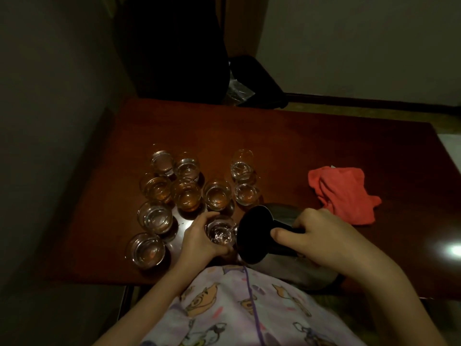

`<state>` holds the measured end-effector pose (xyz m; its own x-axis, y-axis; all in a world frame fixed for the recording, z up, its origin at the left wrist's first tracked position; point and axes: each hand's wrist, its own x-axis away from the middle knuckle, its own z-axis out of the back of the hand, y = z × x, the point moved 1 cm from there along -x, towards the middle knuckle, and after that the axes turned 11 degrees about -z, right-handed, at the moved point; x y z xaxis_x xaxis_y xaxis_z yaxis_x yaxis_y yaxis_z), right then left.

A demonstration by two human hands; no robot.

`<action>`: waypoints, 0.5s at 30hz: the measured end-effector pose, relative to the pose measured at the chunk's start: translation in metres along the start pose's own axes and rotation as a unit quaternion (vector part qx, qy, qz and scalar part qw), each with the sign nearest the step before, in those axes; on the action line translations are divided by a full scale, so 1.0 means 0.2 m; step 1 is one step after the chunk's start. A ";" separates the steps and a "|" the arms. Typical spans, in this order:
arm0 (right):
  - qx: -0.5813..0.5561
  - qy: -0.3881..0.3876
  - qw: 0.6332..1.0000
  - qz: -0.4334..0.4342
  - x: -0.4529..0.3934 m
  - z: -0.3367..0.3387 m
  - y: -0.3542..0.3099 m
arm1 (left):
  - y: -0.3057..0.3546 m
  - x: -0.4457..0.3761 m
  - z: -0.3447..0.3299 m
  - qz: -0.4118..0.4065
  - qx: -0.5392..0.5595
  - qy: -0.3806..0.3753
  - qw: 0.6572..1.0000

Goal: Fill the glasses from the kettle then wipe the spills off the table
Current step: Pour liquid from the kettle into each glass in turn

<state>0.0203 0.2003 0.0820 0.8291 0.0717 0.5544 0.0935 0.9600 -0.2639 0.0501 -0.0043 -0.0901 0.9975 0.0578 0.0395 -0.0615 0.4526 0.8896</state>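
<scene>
Hands work low in the frame: left hand (199, 239) holds a glass (221, 232), right hand (316, 236) grips the tipped kettle (254, 236).

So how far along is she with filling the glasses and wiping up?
Filling is well on: most of the other nine glasses, such as the middle one, seem to hold liquid. In hand: the left hand grips the nearest glass while the right hand tips the kettle toward it. Left: wiping. The red cloth lies untouched on the table, and wet patches seem to glint around the glasses.
</scene>
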 end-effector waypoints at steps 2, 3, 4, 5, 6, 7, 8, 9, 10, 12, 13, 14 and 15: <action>-0.002 -0.003 1.000 -0.001 0.00 0.00 0.00 | 0.00 0.00 0.00 -0.001 0.001 -0.001 1.000; -0.003 -0.003 1.000 -0.002 0.01 0.00 -0.01 | 0.00 0.00 0.00 -0.001 0.002 0.000 1.000; -0.003 -0.004 1.000 -0.003 0.01 0.00 -0.01 | 0.00 0.00 0.00 -0.001 0.001 0.000 1.000; -0.002 -0.004 1.000 -0.002 0.01 0.00 -0.01 | 0.00 0.00 0.00 -0.001 0.001 -0.001 1.000; -0.002 -0.004 1.000 -0.001 0.01 0.00 -0.01 | 0.00 0.00 0.00 -0.001 0.002 -0.002 1.000; -0.002 -0.004 1.000 -0.001 0.01 0.00 -0.01 | 0.00 -0.01 0.00 0.000 0.004 -0.003 1.000; -0.002 -0.002 1.000 -0.002 0.01 0.00 -0.02 | 0.00 -0.01 0.00 0.001 0.005 -0.003 1.000; -0.002 -0.001 1.000 -0.003 0.01 0.00 -0.02 | 0.00 -0.01 0.00 0.000 0.005 -0.003 1.000; -0.001 0.000 1.000 -0.004 0.01 0.00 -0.02 | 0.00 -0.01 0.00 0.001 0.005 -0.004 1.000; 0.003 0.001 1.000 -0.007 0.01 0.00 -0.02 | 0.00 -0.01 0.00 0.003 0.001 -0.005 1.000; 0.004 0.001 1.000 -0.008 0.01 0.00 -0.02 | 0.00 -0.01 0.00 0.003 -0.001 -0.005 1.000; 0.003 0.001 1.000 -0.008 0.01 0.00 -0.02 | 0.00 0.00 0.00 0.002 -0.002 -0.004 1.000; 0.003 0.000 1.000 -0.007 0.01 0.00 -0.02 | 0.01 0.00 0.00 0.003 -0.001 -0.004 1.000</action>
<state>0.0219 0.1965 0.0839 0.8275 0.0579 0.5585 0.1022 0.9625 -0.2513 0.0496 -0.0043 -0.0886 0.9974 0.0542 0.0479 -0.0673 0.4538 0.8885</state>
